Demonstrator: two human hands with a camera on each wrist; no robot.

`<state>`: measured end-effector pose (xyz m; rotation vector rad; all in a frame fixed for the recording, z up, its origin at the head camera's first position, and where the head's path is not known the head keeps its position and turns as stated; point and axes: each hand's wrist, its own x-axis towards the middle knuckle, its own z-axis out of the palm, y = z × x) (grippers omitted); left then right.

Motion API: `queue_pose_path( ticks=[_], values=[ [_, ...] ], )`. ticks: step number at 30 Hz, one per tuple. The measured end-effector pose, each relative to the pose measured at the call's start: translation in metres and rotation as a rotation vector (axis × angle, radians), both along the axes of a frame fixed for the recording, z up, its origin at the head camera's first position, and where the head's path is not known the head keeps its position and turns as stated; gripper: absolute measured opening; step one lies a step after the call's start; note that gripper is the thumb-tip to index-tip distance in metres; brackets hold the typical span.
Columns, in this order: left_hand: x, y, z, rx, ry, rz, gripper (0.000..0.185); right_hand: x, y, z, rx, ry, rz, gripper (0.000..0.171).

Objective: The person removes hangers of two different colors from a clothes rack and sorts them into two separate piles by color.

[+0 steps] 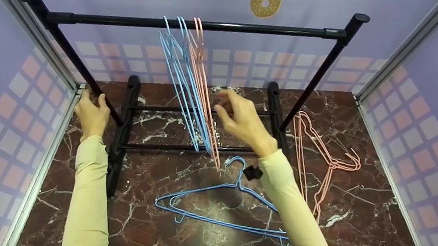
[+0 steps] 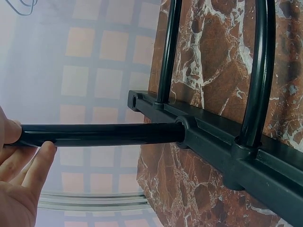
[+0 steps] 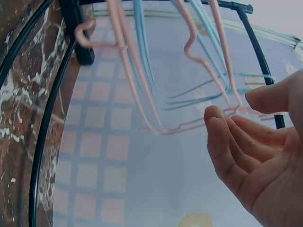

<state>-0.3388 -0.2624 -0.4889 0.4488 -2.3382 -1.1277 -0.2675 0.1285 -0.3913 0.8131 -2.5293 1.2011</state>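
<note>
Several blue hangers (image 1: 184, 80) and pink hangers (image 1: 203, 78) hang from the top bar (image 1: 256, 29) of a black garment rack. My left hand (image 1: 93, 114) holds the rack's left upright (image 1: 77, 60); in the left wrist view the thumb and fingers lie around this black tube (image 2: 104, 135). My right hand (image 1: 241, 117) is just right of the hanging pink hangers, fingers loosely bent with a gap to the thumb. In the right wrist view, its fingertips (image 3: 215, 116) overlap the lower corner of a pink hanger (image 3: 156, 127), and nothing shows gripped between them.
Blue hangers (image 1: 222, 224) lie on the brown marbled floor (image 1: 144, 240) before the rack, partly covered by my right forearm. Pink hangers (image 1: 330, 165) lie to the right, beside the rack's right foot (image 1: 276, 105). Patterned walls (image 1: 437, 105) enclose the back and both sides.
</note>
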Motion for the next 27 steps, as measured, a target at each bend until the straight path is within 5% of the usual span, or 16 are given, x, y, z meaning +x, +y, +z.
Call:
queue_pose_path(
  ticks=[27],
  values=[
    [-0.001,-0.001,-0.001,0.007,0.017,-0.007,0.031,0.001,-0.017,0.005,-0.047,0.035,-0.076,0.011]
  ],
)
